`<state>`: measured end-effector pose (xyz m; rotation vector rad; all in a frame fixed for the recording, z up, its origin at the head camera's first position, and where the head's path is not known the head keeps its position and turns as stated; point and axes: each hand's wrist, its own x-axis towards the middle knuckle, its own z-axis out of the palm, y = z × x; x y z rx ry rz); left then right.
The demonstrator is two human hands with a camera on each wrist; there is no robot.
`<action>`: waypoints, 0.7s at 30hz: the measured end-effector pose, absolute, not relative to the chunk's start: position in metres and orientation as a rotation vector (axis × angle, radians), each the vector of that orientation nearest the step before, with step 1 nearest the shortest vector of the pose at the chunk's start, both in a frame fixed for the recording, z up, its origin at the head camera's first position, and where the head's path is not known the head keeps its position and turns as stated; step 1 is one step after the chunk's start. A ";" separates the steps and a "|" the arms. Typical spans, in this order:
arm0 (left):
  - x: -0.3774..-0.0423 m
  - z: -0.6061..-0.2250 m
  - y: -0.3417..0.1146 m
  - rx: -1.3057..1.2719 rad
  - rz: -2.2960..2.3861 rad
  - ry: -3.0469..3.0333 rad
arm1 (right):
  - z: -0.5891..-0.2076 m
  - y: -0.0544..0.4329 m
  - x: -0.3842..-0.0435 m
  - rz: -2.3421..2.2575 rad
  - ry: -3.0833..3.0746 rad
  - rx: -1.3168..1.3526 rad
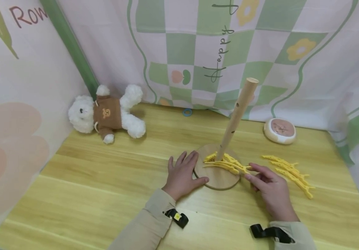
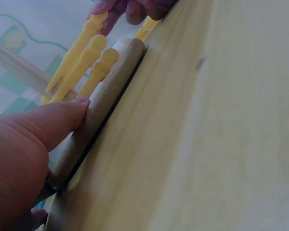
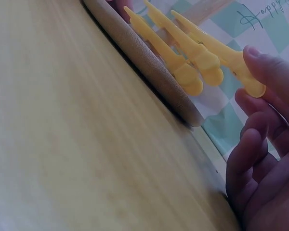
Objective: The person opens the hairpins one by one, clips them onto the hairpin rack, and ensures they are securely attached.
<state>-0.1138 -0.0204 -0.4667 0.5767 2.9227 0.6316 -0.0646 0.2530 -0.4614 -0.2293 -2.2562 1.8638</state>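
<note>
A round wooden base [image 1: 218, 180] carries an upright wooden post [image 1: 237, 114] with small holes along it. My left hand [image 1: 182, 175] rests at the base's left edge, fingers spread, the thumb [image 2: 62, 118] lying against the rim. My right hand [image 1: 274, 196] pinches the near end of a curved yellow plastic piece [image 3: 216, 45] between thumb and index finger, just above the base's right side. Beside the held piece, other curved yellow pieces [image 3: 171, 60] with knobbed ends lie on the base around the post's foot.
To the right on the wooden table [image 1: 104, 177] lie several more yellow pieces [image 1: 292, 173]. Behind them sits a round white-and-pink device [image 1: 280, 131]. A white plush toy in a brown shirt [image 1: 108, 113] lies back left, and a small blue ring [image 1: 187, 112] near the curtain [image 1: 179, 48].
</note>
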 end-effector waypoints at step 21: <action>-0.115 -0.468 -0.021 0.589 0.610 2.908 | -0.458 0.245 -0.067 1.712 -2.382 -0.263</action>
